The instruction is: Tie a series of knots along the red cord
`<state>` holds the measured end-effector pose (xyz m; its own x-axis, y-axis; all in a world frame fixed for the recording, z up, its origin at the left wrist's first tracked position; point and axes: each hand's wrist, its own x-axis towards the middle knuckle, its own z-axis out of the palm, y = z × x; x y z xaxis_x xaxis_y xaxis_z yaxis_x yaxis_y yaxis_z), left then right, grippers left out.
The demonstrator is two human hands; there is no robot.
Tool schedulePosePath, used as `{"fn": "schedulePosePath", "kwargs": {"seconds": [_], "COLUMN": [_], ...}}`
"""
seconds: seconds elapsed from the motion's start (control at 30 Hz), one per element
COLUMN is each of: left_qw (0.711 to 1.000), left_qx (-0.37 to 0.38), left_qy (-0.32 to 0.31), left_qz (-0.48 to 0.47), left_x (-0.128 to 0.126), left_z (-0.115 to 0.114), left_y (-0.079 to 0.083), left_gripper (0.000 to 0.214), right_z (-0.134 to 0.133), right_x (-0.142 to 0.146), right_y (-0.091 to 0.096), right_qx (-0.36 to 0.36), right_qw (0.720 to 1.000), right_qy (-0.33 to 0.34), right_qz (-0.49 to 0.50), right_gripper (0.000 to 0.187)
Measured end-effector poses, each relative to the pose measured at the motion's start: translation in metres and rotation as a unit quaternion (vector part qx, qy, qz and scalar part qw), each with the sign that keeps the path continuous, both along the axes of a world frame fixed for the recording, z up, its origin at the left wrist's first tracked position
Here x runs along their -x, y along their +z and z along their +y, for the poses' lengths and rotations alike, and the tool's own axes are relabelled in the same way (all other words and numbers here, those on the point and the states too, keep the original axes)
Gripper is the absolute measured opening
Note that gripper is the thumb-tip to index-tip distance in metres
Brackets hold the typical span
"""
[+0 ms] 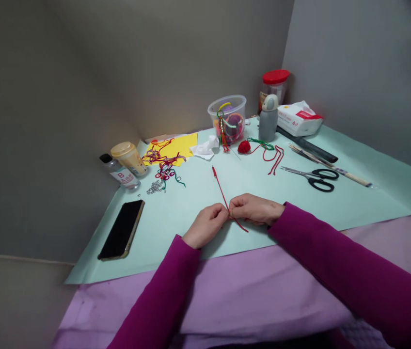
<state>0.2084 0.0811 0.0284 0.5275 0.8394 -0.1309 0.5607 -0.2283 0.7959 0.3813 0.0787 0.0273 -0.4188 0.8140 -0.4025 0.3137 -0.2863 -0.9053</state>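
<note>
Well, left hand [205,225] and right hand [254,208] pinch thin red cord [221,190] between closed fingertips, over near middle of pale green paper [162,228]; short tail trails right; firm, even pinch best keeps cord taut.

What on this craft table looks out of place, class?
The tangled cords stand out: they spill off the yellow paper onto the green sheet in a messy heap. A crumpled tissue lies beside them.
</note>
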Motion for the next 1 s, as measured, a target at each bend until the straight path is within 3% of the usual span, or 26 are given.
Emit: {"fn": "schedulePosePath", "kwargs": {"seconds": [0.2,0.37,0.47,0.57,0.7,0.77,0.9,1.0], "left_qw": [0.998,0.997,0.997,0.995,0.991,0.988,0.98,0.976], "left_qx": [0.027,0.024,0.03,0.056,0.102,0.119,0.153,0.166], "left_qy": [0.043,0.059,0.056,0.055,0.055,0.057,0.056,0.047], "left_qz": [-0.031,-0.032,-0.045,-0.06,-0.07,-0.081,-0.11,-0.132], "left_x": [-0.002,-0.002,-0.001,-0.001,0.0,0.0,0.0,-0.001], "left_z": [-0.001,-0.002,-0.001,0.0,0.001,0.001,0.0,-0.001], "left_y": [-0.005,-0.005,-0.005,-0.005,-0.003,-0.002,0.0,0.0], "left_gripper": [0.023,0.021,0.021,0.022,0.023,0.023,0.019,0.017], "right_z": [-0.001,-0.002,-0.009,-0.017,-0.023,-0.023,-0.02,-0.014], "right_x": [-0.003,-0.015,-0.012,-0.002,0.01,0.011,0.003,-0.004], "right_y": [0.004,0.019,0.026,0.025,0.018,0.018,0.025,0.028], "right_qx": [-0.054,-0.151,-0.188,-0.226,-0.305,-0.291,-0.178,-0.18], "right_qw": [0.997,0.983,0.975,0.96,0.931,0.937,0.973,0.981], "right_qy": [0.018,0.023,0.061,0.114,0.102,0.101,0.124,-0.016], "right_qz": [-0.044,-0.103,-0.105,-0.116,-0.171,-0.164,-0.074,-0.066], "right_gripper": [0.006,0.009,0.012,0.015,0.018,0.018,0.016,0.018]}}
